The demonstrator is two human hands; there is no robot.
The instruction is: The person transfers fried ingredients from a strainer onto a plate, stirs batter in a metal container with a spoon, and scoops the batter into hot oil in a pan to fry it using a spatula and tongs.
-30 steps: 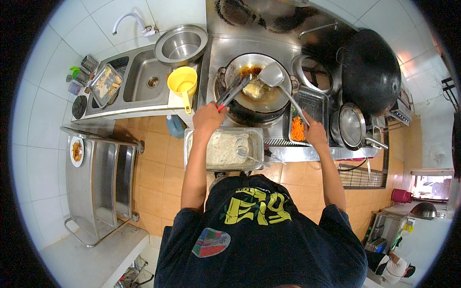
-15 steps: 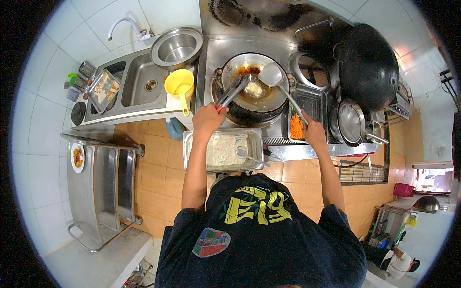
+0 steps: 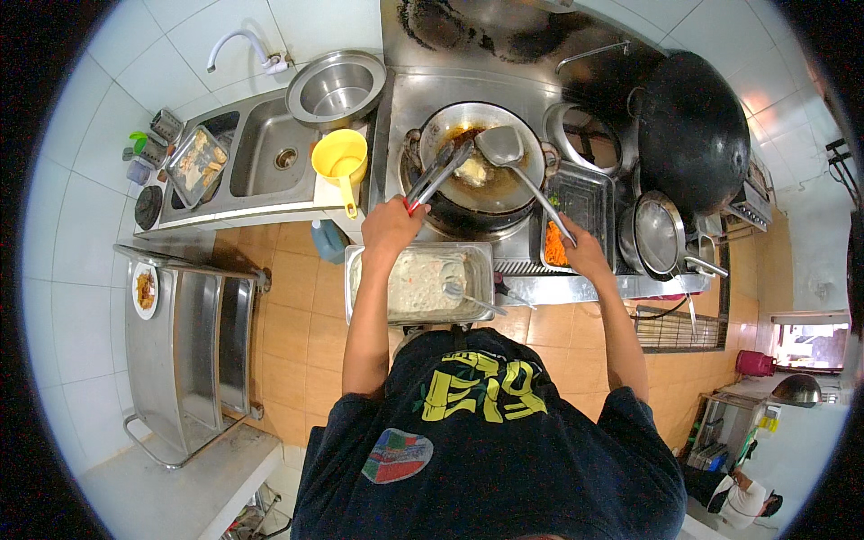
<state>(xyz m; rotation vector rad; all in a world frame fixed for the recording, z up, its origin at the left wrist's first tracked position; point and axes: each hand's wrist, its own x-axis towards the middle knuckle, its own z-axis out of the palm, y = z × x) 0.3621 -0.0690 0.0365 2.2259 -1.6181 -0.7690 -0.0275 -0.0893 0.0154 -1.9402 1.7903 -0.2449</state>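
Upper centre, the left hand (image 3: 389, 227) is clamped round metal tongs (image 3: 438, 173) pinching a battered piece (image 3: 474, 171) in the wok (image 3: 483, 169); the right hand (image 3: 587, 256) grips a ladle (image 3: 504, 146) beside it. A slip could splash hot oil.

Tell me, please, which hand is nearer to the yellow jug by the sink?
Left. The left hand, holding tongs, is just right of the yellow jug; the right hand, holding the ladle, is far beyond the wok.
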